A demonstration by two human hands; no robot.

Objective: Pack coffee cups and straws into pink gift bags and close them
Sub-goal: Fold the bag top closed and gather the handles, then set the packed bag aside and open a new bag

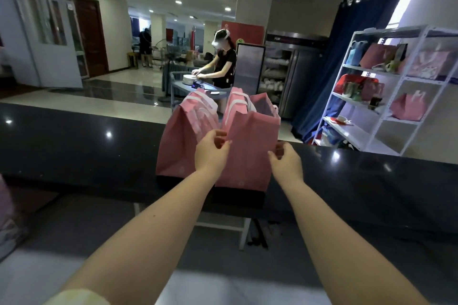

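Two pink gift bags with white handles stand side by side on a black counter (74, 151). The left bag (181, 138) has its top folded together. The right bag (250, 151) stands with its mouth open at the top. My left hand (210, 153) is at this bag's left edge, with thumb and curled fingers on it. At the bag's right edge, my right hand (286, 162) has its fingers curled onto it. No cups or straws are visible, and the bags' insides are hidden.
The counter runs across the view, with a metal frame (243, 228) below it. A white shelf (386, 96) at the right holds more pink bags. Beyond the counter a person (223, 62) works at a cart (188, 89) with plates.
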